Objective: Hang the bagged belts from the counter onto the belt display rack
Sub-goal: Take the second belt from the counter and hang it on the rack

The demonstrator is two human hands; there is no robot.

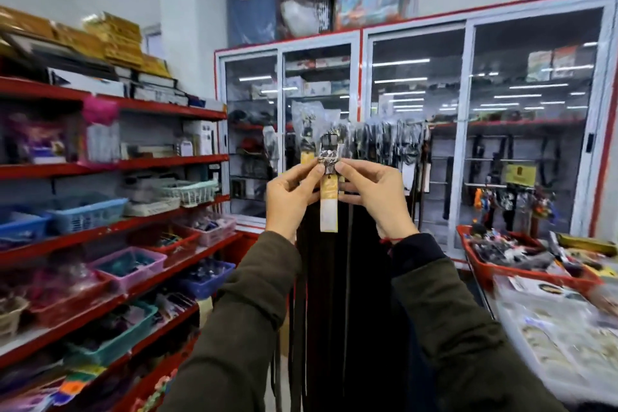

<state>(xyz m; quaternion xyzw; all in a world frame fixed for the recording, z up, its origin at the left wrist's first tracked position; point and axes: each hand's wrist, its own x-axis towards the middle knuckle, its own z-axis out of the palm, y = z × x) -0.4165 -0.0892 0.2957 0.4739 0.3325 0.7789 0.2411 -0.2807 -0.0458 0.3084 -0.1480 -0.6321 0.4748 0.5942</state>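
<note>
I hold one bagged belt (pixel 329 207) up at chest height in front of the belt display rack (pixel 378 140). Its metal buckle sits between my fingertips, a yellow-and-white tag hangs below it, and the dark strap drops straight down. My left hand (pixel 292 192) pinches the bag's left side at the buckle. My right hand (pixel 371 191) pinches the right side. Many bagged belts hang in a row on the rack just behind, with their dark straps reaching toward the floor. The rack's bar itself is mostly hidden by the bags.
Red shelves (pixel 113 164) with plastic baskets of small goods line the left side. A glass-door cabinet (pixel 468 130) stands behind the rack. On the right, a counter (pixel 551 338) carries a red tray (pixel 521 269) of trinkets and flat packets.
</note>
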